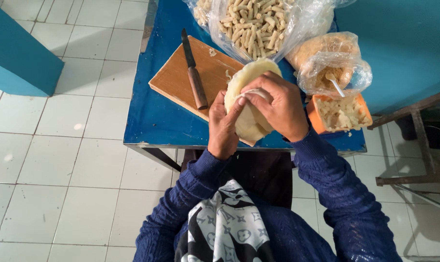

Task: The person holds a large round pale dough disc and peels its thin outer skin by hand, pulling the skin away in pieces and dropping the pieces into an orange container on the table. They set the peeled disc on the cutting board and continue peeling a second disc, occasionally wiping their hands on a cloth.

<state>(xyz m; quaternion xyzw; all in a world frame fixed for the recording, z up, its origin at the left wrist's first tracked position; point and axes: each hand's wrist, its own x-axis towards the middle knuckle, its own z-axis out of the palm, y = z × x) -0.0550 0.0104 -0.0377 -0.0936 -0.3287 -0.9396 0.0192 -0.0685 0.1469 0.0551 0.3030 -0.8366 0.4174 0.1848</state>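
White tiled floor point(60, 145), blue table point(157, 116), teal walls point(404, 43), metal frame point(418, 140) at right

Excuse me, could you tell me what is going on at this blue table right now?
A person in a dark blue sweater holds a pale round sheet of dough above the wooden cutting board. The left hand supports it while the right hand pinches its middle. A knife lies on the board. Beside it sit an orange bowl of filling and bags of rolled pieces.
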